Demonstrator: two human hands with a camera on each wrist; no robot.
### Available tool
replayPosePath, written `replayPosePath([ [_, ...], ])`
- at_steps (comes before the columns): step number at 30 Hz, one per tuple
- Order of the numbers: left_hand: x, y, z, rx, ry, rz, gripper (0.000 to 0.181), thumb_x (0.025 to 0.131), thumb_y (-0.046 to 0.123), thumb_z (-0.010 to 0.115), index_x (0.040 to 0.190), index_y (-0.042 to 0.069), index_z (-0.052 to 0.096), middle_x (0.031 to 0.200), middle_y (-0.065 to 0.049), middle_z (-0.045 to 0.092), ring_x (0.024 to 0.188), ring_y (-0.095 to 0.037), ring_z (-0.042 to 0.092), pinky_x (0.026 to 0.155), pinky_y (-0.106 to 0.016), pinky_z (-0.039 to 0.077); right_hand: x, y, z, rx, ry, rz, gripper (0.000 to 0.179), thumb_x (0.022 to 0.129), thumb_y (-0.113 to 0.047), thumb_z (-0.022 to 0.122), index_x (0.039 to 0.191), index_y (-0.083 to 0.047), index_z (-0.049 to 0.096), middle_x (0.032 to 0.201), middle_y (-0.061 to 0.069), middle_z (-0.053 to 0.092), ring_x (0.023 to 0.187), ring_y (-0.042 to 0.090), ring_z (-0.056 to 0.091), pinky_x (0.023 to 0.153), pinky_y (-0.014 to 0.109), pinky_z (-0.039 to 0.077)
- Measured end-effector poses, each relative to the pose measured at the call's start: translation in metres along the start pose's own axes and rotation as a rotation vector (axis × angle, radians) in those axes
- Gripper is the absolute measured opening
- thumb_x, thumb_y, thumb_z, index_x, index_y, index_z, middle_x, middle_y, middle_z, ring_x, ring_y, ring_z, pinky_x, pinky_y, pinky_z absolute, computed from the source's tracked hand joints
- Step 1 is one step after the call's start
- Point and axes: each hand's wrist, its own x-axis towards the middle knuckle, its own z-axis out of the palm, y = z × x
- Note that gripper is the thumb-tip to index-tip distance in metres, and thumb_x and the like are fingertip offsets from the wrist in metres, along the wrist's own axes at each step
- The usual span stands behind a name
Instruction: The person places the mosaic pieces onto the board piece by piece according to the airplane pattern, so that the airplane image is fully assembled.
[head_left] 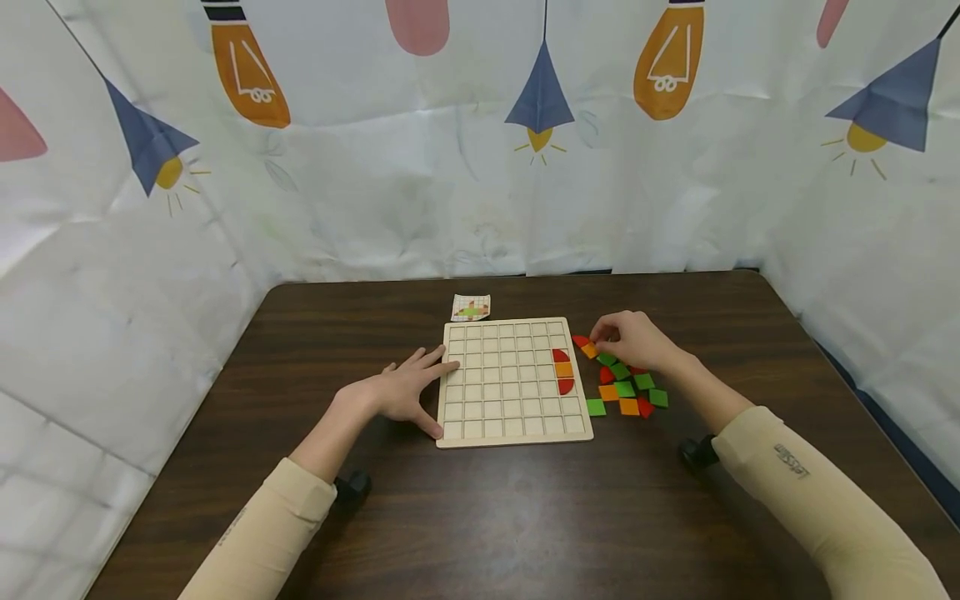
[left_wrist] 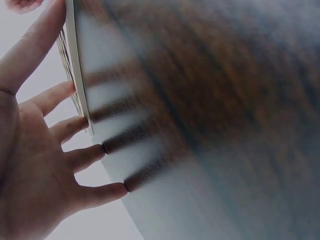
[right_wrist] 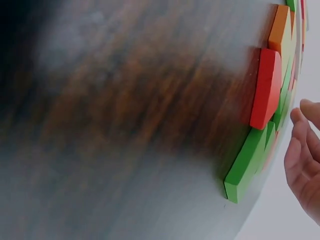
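Note:
A pale wooden board (head_left: 503,388) with a square grid lies flat on the table. My left hand (head_left: 397,392) spreads its fingers along the board's left side, thumb at the near corner. In the left wrist view the thumb and fingertips meet the board's edge (left_wrist: 79,75). On the board's right side sit an orange square tile (head_left: 563,369) and two red rounded tiles (head_left: 566,387). My right hand (head_left: 637,340) reaches over the loose tiles, bent fingertips right at an orange tile (head_left: 588,352) beside a red one (head_left: 580,341). I cannot tell whether it pinches that tile.
Several loose green tiles (head_left: 643,382), with orange and red ones, lie right of the board; one green tile (head_left: 596,407) is by its edge. A small pattern card (head_left: 471,307) lies behind the board. The dark wooden table (head_left: 510,517) ends at a printed curtain (head_left: 420,192).

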Motion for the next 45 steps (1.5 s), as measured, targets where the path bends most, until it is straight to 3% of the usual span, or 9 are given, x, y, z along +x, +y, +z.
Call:
replayPosePath([
  [10,-0.001,0.001,0.001,-0.004,0.006,0.003,0.114,0.077,0.053,0.088,0.166,0.019,0.025,0.172,-0.011,0.0,0.155,-0.041,-0.001,0.113,-0.076,0.01,0.003,0.001,0.005,-0.019,-0.021,0.026,0.01,0.094,-0.003,0.073,0.104,-0.004,0.074,0.093,0.004,0.07,0.077,0.021,0.058,0.073,0.039,0.054],
  [23,-0.002,0.001,0.001,-0.005,0.007,-0.003,0.114,0.077,0.053,0.088,0.165,0.019,0.025,0.172,-0.011,0.001,0.155,-0.041,-0.001,0.113,-0.075,0.009,0.003,-0.006,0.007,-0.041,-0.094,-0.026,0.011,0.091,-0.009,0.078,0.101,-0.006,0.074,0.083,-0.001,0.065,0.072,0.018,0.054,0.065,0.034,0.048],
  [32,0.0,-0.002,0.003,0.003,0.005,0.001,0.115,0.077,0.055,0.088,0.166,0.02,0.024,0.172,-0.011,0.0,0.155,-0.041,0.0,0.113,-0.075,0.01,0.004,-0.007,0.01,-0.062,-0.118,-0.001,0.019,0.09,-0.014,0.081,0.105,-0.005,0.072,0.088,0.0,0.066,0.079,0.019,0.057,0.073,0.037,0.05],
  [45,0.0,-0.002,0.003,0.007,0.014,0.005,0.115,0.076,0.055,0.088,0.165,0.02,0.025,0.172,-0.012,0.001,0.155,-0.041,0.0,0.112,-0.076,0.011,0.004,-0.009,0.008,-0.086,-0.153,-0.015,0.018,0.091,-0.012,0.079,0.106,-0.003,0.072,0.088,0.0,0.067,0.075,0.016,0.059,0.072,0.036,0.053],
])
